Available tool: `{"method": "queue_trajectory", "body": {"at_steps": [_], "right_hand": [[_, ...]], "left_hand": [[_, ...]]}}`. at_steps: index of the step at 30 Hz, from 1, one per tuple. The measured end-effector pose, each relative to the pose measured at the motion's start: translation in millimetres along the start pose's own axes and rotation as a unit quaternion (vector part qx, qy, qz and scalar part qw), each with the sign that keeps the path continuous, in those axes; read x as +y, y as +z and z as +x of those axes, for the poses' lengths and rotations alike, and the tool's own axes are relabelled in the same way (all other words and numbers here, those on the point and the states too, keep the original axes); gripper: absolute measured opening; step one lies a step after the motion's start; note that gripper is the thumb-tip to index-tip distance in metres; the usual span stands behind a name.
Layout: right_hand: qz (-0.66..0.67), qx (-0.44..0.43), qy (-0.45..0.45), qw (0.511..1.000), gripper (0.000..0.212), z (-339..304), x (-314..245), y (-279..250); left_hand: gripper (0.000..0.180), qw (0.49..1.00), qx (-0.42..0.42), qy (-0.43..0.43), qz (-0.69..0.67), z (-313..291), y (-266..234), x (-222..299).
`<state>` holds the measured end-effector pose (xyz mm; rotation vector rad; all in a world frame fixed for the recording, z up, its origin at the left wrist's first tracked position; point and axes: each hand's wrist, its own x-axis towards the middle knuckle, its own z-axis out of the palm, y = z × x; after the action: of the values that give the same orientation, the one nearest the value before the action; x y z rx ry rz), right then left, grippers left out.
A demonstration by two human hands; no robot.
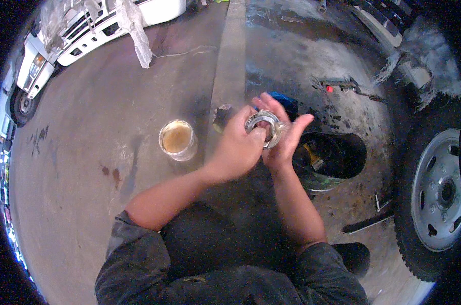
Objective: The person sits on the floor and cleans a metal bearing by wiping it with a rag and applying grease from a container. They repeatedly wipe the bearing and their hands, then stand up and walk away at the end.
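Shiny metal ring (263,127), looks like a bearing w/ rollers round the edge, sits up in front of the person, held between both hands above the concrete floor (113,91). Right hand (286,137) is under and behind it, palm cupped, fingers spread up and mostly open, ring resting against the palm. Left hand (239,145) is curled over the near side, fingertips pressed on the ring's rim, thumb tucked; a closed-ish grip on it. Hands are touching each other round the ring.

Just left of the hands, on the floor, a clear round tub (177,139) w/ brownish stuff inside. Behind the hands a small dark lump (222,116) and a bit of blue (286,100), can't tell what. To the right, a black bucket (337,157) w/ tools or scraps in it, near the right forearm. Far right, a truck wheel (439,195) w/ silver hub. Top left, a white truck front (73,35) w/ plastic sheeting (136,30) hanging by it. Floor is wet and oily towards the right.
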<state>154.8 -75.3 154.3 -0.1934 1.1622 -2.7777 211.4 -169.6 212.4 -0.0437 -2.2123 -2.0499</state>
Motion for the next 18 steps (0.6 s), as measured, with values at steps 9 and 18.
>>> {"method": "queue_trajectory", "body": {"at_steps": [9, 18], "right_hand": [[-0.125, 0.025, 0.048, 0.991, 0.092, 3, -37, 18], [0.049, -0.038, 0.074, 0.995, 0.11, 7, -52, 23]], "left_hand": [[0.026, 0.963, -0.027, 0.126, 0.235, -3, 6, -6], [0.02, 0.988, -0.007, 0.028, 0.154, -7, -5, -1]]}}
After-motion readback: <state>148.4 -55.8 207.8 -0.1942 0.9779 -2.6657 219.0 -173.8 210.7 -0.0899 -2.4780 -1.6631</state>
